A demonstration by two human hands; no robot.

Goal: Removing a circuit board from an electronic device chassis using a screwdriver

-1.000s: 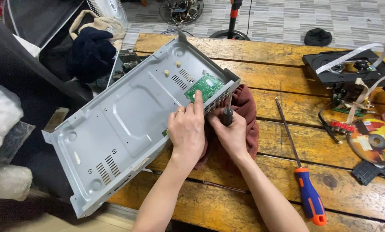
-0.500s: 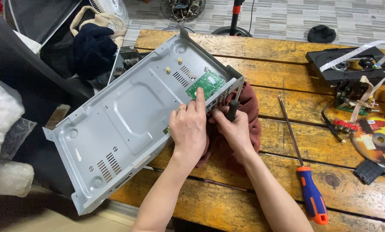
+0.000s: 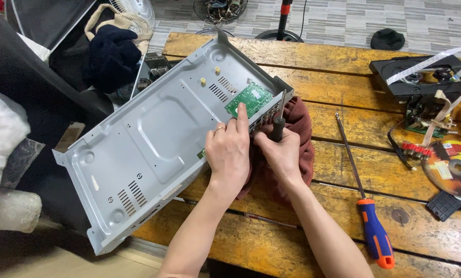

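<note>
A grey metal device chassis [image 3: 153,139] lies tilted over the left edge of a yellow wooden table [image 3: 354,118], with a small green circuit board [image 3: 249,98] at its far right end. My left hand [image 3: 230,149] rests on the chassis rim, index finger pointing onto the green board. My right hand [image 3: 281,152] grips a small black-handled screwdriver [image 3: 278,121] whose shaft stands up against the chassis's rear wall. Both hands sit over a dark red cloth [image 3: 292,139] bunched under that end.
A long screwdriver with a blue and orange handle [image 3: 367,216] lies right of my right arm. At the far right sit a black disc drive with white ribbon cables [image 3: 421,77], a disc [image 3: 454,167] and a black plastic part [image 3: 449,205]. Dark clothing [image 3: 112,51] lies beyond the table's left end.
My right hand has shifted slightly with the small screwdriver at the chassis's rear wall. The left hand stays on the chassis rim. The view has drifted a little.
</note>
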